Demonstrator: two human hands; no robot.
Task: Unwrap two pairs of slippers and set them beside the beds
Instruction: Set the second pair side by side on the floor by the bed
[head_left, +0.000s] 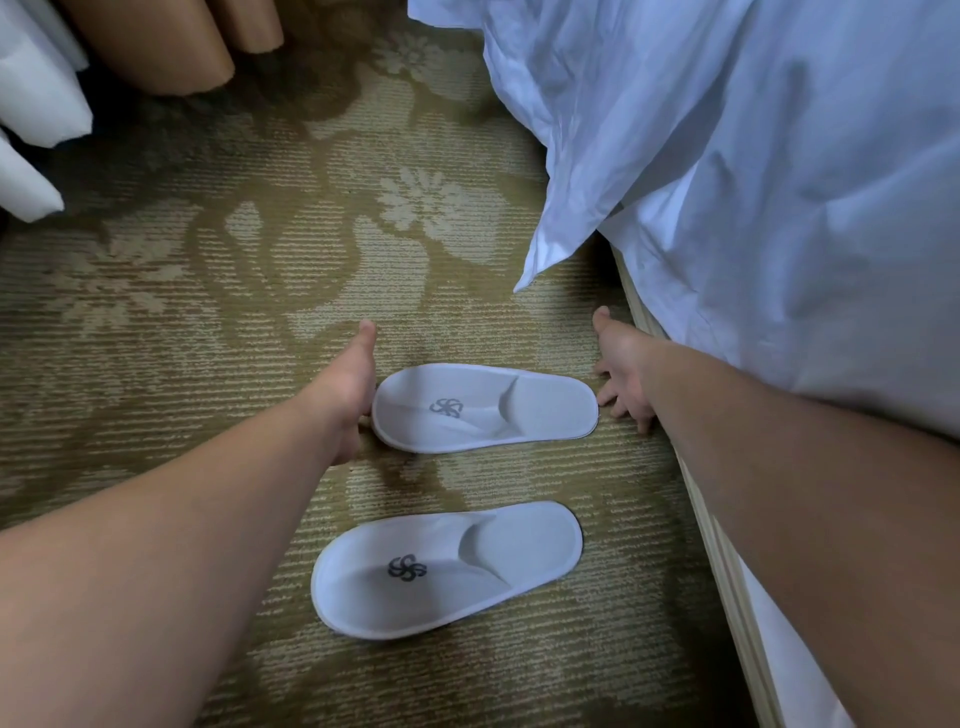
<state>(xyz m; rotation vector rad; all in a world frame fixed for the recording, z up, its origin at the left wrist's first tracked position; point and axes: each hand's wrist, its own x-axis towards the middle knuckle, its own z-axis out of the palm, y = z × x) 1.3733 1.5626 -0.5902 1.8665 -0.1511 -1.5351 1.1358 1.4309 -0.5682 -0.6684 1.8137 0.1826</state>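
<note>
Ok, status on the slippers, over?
Left hand at far slipper's heel end, fingers hidden. Right hand open, fingers touching its toe end. Near slipper alongside, both unwrapped on carpet by bed. Nothing obstructing.

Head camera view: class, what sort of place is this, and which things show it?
Probably a hotel bedroom: thin white slippers with a printed logo lie on patterned carpet beside a bed with white bedding hanging over its edge.
</note>
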